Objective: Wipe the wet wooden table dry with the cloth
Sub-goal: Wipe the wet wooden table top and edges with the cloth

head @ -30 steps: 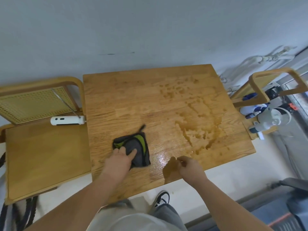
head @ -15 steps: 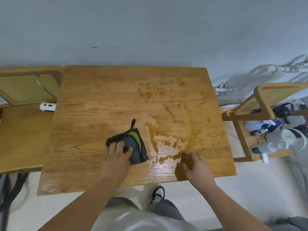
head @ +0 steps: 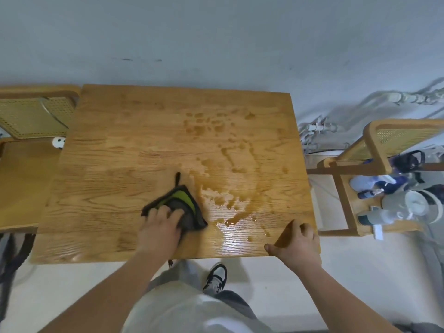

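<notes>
Seen from above, a person stands at the near edge of a square wooden bench (head: pixel 108 164) set against a pale wall. The left hand (head: pixel 159 230) lies on a folded dark grey cloth (head: pixel 186 205) with a green stripe. Its fingers (head: pixel 165 211) are spread and fairly flat, pressing the cloth down rather than clutching it. The cloth sits near the front middle of the bench, and its right edge touches a glossy puddle (head: pixel 230 200) that runs up the right half in streaks and droplets.

Over the last second the cloth has slid right from drier wood to the rim of the water. The right hand (head: pixel 298 248) has moved out of the wet patch to the front right corner. Its thumb lies along the front edge and its bent fingers are on top. Blur makes it unclear whether it clasps the corner or only leans there.

The wet area now looks open to the cloth, and most of the water is not yet wiped. A cane-backed chair (head: pixel 31 116) stands on the left, and spray bottles (head: pixel 374 186) sit on another seat to the right.
</notes>
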`<state>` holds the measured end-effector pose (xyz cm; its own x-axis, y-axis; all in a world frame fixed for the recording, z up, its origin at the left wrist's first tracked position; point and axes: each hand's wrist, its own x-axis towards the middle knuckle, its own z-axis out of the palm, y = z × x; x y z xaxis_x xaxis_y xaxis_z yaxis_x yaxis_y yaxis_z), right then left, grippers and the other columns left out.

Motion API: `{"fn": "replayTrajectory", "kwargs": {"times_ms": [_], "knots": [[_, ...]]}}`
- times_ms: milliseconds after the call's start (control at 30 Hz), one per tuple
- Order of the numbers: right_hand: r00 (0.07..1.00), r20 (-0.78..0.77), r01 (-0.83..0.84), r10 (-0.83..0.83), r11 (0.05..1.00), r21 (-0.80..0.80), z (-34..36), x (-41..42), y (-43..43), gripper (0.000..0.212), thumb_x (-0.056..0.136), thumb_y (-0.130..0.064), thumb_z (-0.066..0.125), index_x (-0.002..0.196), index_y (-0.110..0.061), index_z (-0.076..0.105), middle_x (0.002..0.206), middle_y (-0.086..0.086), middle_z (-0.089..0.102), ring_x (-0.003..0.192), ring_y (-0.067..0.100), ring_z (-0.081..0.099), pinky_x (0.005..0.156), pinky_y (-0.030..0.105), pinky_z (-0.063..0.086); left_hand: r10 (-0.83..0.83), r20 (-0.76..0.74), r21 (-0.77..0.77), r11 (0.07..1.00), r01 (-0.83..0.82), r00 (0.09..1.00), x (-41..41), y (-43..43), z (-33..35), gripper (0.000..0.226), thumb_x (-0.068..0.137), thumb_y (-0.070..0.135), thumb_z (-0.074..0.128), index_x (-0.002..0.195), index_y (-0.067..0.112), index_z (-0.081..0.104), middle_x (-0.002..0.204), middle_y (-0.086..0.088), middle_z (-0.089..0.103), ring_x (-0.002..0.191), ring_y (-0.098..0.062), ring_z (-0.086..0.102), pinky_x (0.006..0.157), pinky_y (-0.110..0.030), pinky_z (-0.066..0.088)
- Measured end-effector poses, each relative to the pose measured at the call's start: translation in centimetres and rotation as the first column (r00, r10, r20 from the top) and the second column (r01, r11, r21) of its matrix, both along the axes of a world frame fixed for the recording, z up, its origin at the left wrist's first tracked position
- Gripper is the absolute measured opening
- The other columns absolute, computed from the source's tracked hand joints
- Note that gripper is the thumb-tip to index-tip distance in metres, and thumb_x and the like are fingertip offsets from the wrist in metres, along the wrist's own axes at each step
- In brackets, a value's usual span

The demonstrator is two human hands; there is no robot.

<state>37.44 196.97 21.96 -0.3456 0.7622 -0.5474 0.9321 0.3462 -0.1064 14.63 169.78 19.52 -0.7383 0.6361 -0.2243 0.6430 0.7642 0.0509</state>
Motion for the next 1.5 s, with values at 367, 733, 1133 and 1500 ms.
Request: {"fn": "replayTrajectory", "kwargs": {"times_ms": [367, 733, 1133, 1500], "knots": [[0.997, 0.019, 0.083, -0.081, 0.988, -0.133, 1.3, -0.5, 2.3, 0.101, 0.067, -0.062, 0.082, 0.152, -0.029, 0.039, 0.151, 0.0, 0.029, 0.141, 0.029, 0.026, 0.11, 0.049, 0.043, -0.411, 0.185, 0.124, 0.911, 0.394, 0.893, 6.7, 4.0, -1.1, 0.051, 0.06, 0.037, 0.089, 0.1, 0.025, 0.059, 0.089, -0.006, 0.056, 0.072, -0.026, 0.059, 0.046, -0.036, 0.05], [0.981, 0.188, -0.033, 0.039, 0.999, -0.032, 1.0, -2.1, 5.6, 0.101, 0.07, -0.05, 0.08, 0.151, -0.03, 0.024, 0.144, 0.004, 0.031, 0.136, 0.03, 0.033, 0.095, 0.047, 0.054, 0.158, 0.089, 0.119, 0.979, -0.168, 0.983, 4.0, 4.3, -0.2, 0.031, 0.08, 0.033, 0.078, 0.103, 0.02, 0.063, 0.102, -0.01, 0.053, 0.09, -0.03, 0.049, 0.066, -0.042, 0.051], [0.904, 0.094, -0.394, 0.418, 0.897, -0.199, 1.0, -0.2, 11.7, 0.065, 0.077, -0.058, 0.073, 0.131, -0.027, 0.054, 0.132, 0.005, 0.044, 0.112, 0.025, 0.058, 0.092, 0.04, 0.056, 0.388, -0.001, 0.219, 0.899, -0.378, 0.922, 9.9, 8.0, -2.0, 0.039, 0.08, 0.029, 0.08, 0.116, 0.026, 0.065, 0.112, -0.008, 0.052, 0.097, -0.032, 0.045, 0.074, -0.047, 0.055], [0.683, 0.051, -0.727, 0.729, 0.685, -0.056, 1.8, 0.5, 15.3, 0.038, 0.093, -0.055, 0.056, 0.121, -0.032, 0.067, 0.141, -0.002, 0.03, 0.132, 0.021, 0.034, 0.095, 0.038, 0.052, 0.078, 0.069, 0.162, 0.983, -0.088, 0.995, 17.5, 17.1, -1.2, 0.035, 0.083, 0.04, 0.07, 0.114, 0.031, 0.057, 0.108, -0.005, 0.051, 0.099, -0.03, 0.053, 0.078, -0.042, 0.05]]}}
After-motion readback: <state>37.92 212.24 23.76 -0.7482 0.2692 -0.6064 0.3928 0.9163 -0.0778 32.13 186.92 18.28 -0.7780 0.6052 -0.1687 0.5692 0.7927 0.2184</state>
